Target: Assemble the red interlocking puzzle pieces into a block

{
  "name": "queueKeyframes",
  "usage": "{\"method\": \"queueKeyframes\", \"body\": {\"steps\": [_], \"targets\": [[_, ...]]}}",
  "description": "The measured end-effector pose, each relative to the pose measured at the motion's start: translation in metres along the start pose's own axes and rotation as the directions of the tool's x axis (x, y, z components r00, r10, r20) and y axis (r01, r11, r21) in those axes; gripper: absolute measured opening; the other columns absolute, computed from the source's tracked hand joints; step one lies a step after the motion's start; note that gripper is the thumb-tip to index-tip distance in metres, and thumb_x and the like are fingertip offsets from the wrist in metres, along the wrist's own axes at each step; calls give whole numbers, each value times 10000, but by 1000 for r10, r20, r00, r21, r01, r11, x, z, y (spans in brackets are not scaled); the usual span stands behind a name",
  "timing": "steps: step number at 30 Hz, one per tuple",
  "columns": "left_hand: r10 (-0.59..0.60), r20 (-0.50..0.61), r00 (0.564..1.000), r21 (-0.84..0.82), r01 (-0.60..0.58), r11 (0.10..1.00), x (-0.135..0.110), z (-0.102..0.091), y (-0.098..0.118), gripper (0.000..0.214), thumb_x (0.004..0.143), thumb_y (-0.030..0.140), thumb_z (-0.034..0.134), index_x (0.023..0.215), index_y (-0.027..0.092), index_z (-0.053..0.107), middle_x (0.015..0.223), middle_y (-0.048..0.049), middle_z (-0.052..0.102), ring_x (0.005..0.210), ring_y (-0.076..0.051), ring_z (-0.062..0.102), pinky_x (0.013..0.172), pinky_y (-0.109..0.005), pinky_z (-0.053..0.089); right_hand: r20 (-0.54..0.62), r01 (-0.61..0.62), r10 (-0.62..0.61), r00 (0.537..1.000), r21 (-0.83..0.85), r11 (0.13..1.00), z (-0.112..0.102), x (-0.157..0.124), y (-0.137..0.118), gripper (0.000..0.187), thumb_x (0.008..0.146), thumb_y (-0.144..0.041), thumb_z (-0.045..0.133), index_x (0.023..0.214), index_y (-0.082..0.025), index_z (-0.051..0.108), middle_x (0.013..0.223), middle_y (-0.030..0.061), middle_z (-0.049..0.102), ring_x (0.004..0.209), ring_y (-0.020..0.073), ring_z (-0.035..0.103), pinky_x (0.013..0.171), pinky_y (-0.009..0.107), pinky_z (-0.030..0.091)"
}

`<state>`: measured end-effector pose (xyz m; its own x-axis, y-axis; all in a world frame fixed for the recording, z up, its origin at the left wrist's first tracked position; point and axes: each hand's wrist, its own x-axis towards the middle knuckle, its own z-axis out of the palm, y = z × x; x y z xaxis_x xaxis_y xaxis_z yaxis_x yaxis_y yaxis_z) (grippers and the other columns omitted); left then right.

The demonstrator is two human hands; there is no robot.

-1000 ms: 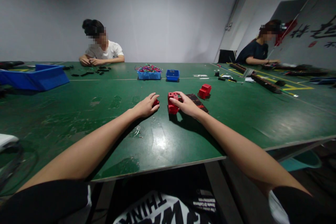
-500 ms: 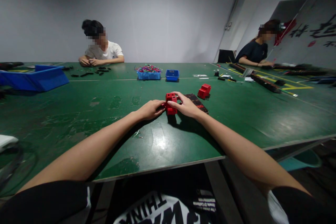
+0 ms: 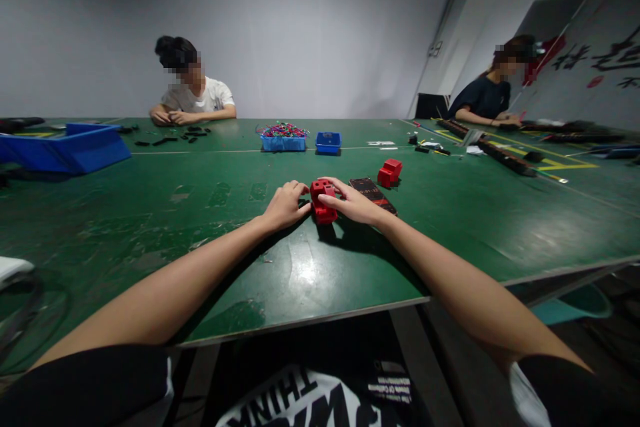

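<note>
My right hand (image 3: 351, 203) is closed around a red plastic block (image 3: 324, 207), its thumb across the near side. The block is stepped, with holes in its top, and stands slightly tilted near the tabletop. Just left of it is my left hand (image 3: 287, 205), thumb and fingers apart. A dark patch shows between those fingers, too small to tell what it is. Beyond my right wrist, a similar red block (image 3: 389, 173) rests on the green table (image 3: 310, 267). A dark phone (image 3: 371, 193) with figures on its screen lies partly behind my right hand.
Farther back are a blue bin (image 3: 284, 143) of colourful small parts and a small blue tray (image 3: 328, 143). A large blue bin (image 3: 75, 150) stands at left. Two people sit across the table, one near scattered black pieces (image 3: 193, 133), the other by a long dark strip (image 3: 505, 159).
The red block has turned and shifted slightly left in my right hand. My left hand has drawn back from it, and its fingers have spread.
</note>
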<state>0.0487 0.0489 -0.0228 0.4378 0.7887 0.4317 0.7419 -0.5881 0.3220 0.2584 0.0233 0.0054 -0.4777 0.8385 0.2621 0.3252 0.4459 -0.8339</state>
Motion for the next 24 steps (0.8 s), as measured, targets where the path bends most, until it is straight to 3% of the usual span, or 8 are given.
{"method": "queueKeyframes", "body": {"steps": [5,7,12,15,16,18,21,24], "targets": [[173,135,976,-84,-163,983,4,1,-8,294,874,301,498,1065,220,706,1132,-83,661,1076,-237,595,978,-390,457,17,14,-14,1000,33,999,1,-1,-3,573,857,-489,609,1347,-223,475,1254,74,617,1122,213,591,1021,386,446],[182,147,972,-85,-171,982,5,3,-11,295,874,306,502,1056,220,717,1158,-86,657,1091,-247,590,990,-403,446,24,11,-12,1000,52,999,1,-2,-4,572,860,-479,608,1349,-217,469,1244,77,621,1107,212,597,1003,382,462],[44,-10,999,-173,-46,984,5,3,-6,397,940,380,389,1149,163,646,1115,-106,663,1057,-241,605,976,-402,466,24,26,-27,999,27,999,1,-1,-5,555,876,-462,591,1345,-191,470,1227,86,627,1112,219,590,1016,396,451],[-39,-134,990,-317,-6,948,3,-1,-1,498,977,467,285,1260,149,545,1225,-114,620,1123,-235,590,1017,-404,450,19,27,-26,999,-28,999,1,0,-4,592,879,-488,581,1365,-176,450,1237,97,623,1151,232,573,1039,404,430],[-10,-127,992,-341,-34,939,2,-3,1,528,970,502,294,1313,156,496,1277,-120,594,1150,-243,582,1030,-412,443,19,28,-28,999,-45,999,1,0,-3,597,883,-496,573,1371,-178,446,1253,99,616,1164,235,567,1049,407,420],[128,-59,990,-346,-141,928,0,-5,3,680,894,595,444,1418,168,366,1368,-141,532,1210,-282,555,1049,-440,429,20,39,-38,999,-68,997,0,-1,-3,591,891,-511,554,1377,-190,447,1277,95,605,1177,238,561,1061,410,406],[296,7,955,-300,-280,912,-2,-5,5,1111,649,630,735,1492,160,182,1426,-185,467,1255,-339,524,1062,-468,417,21,47,-45,999,-73,996,0,-1,-3,586,895,-525,542,1379,-206,454,1267,86,613,1153,235,575,1046,405,416],[334,-28,942,-256,-330,909,-3,-4,7,1120,620,559,785,1474,163,179,1407,-185,476,1232,-321,545,1039,-443,441,25,41,-39,999,-69,997,1,-1,-2,578,910,-534,516,1384,-211,446,1248,79,621,1111,220,590,1008,381,442]]}}
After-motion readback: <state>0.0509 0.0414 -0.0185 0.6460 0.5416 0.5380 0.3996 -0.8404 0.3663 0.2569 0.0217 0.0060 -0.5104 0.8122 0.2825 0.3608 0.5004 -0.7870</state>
